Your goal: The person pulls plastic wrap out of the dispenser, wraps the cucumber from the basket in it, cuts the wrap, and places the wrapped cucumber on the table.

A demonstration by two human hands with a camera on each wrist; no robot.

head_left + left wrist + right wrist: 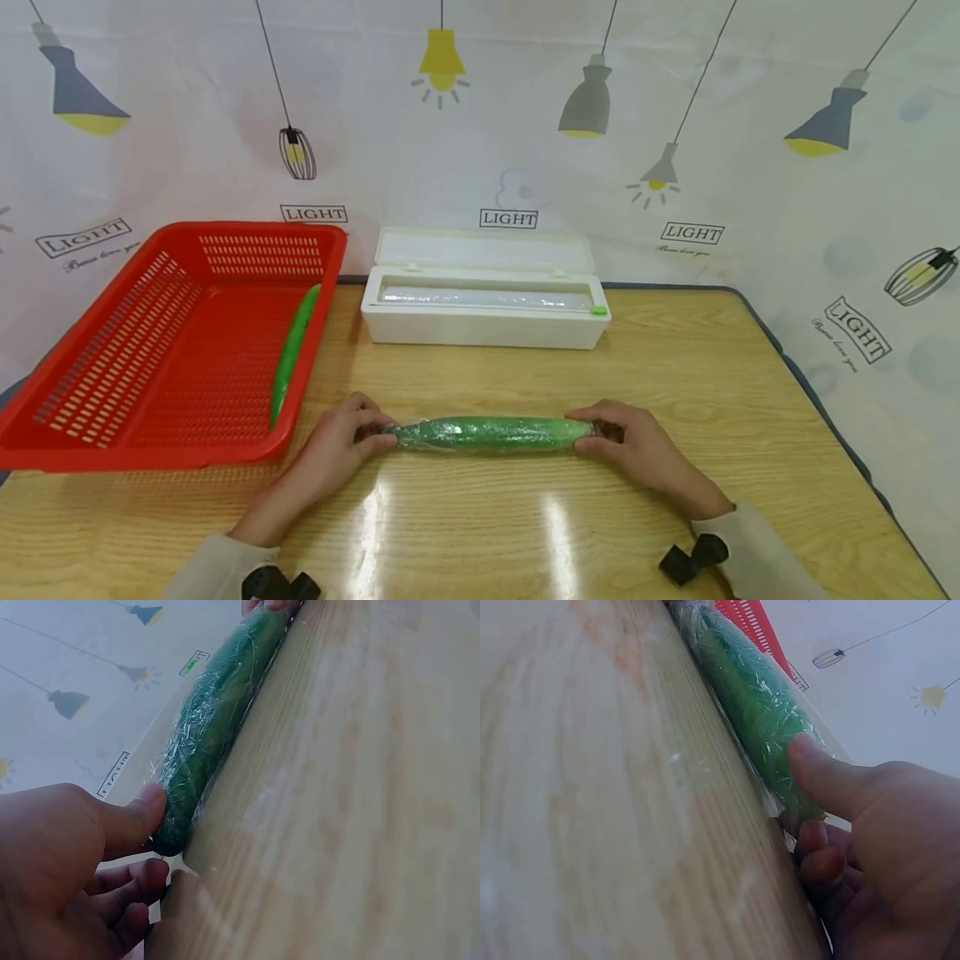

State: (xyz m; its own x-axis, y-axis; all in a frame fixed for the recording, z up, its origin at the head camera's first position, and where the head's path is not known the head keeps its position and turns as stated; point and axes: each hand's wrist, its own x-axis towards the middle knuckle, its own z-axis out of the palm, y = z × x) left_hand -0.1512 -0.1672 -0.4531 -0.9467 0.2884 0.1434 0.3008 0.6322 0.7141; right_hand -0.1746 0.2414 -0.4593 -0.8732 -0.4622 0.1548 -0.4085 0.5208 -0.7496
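Observation:
A green cucumber (pixel 495 433) wrapped in clear plastic film lies crosswise on the wooden table. At its darker left end, my left hand (pixel 341 442) pinches the wrapped tip. My right hand (pixel 633 442) holds the paler right end between thumb and fingers. In the left wrist view, the left thumb (pixel 142 817) presses the side of the cucumber (pixel 214 712), with the other fingers curled below the tip. The right wrist view has the right thumb (pixel 821 772) on the film, which looks crinkled and shiny; the fingertips under that end are partly hidden.
Left of the hands stands a red perforated basket (pixel 225 454) with another cucumber (pixel 294 354) along its right wall. A white film dispenser box (pixel 480 327), lid raised, holds a roll (pixel 487 298) behind the wrapped cucumber. A patterned backdrop (pixel 510 150) borders the table's back edge.

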